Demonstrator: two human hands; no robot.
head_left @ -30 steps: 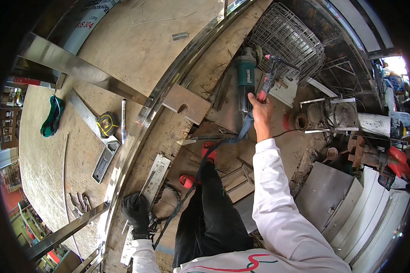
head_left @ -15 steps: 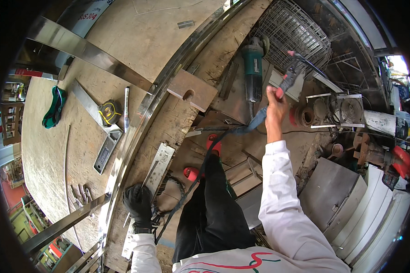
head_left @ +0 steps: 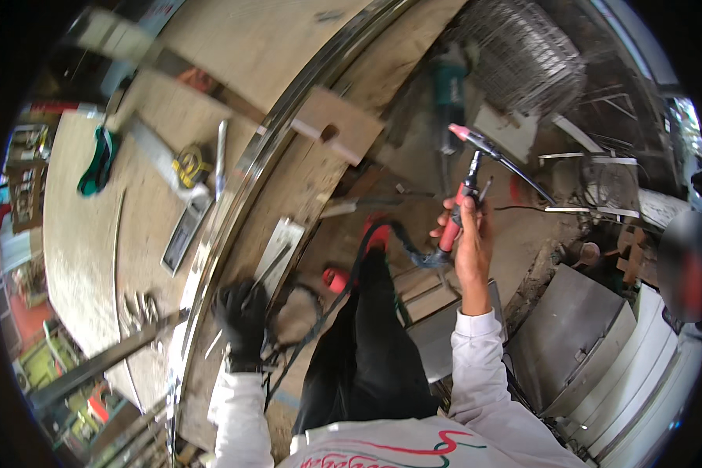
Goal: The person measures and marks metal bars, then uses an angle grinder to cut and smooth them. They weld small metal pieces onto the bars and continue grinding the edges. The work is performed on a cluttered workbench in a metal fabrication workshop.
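Red and black, the torch which I watch from far away is in the bare right hand, grasped between thumb and fingers. Its pink nozzle stands beyond the fingertips, and a dark hose hangs below. The black-gloved left hand is curled around a thin rod, just beside a metal strip.
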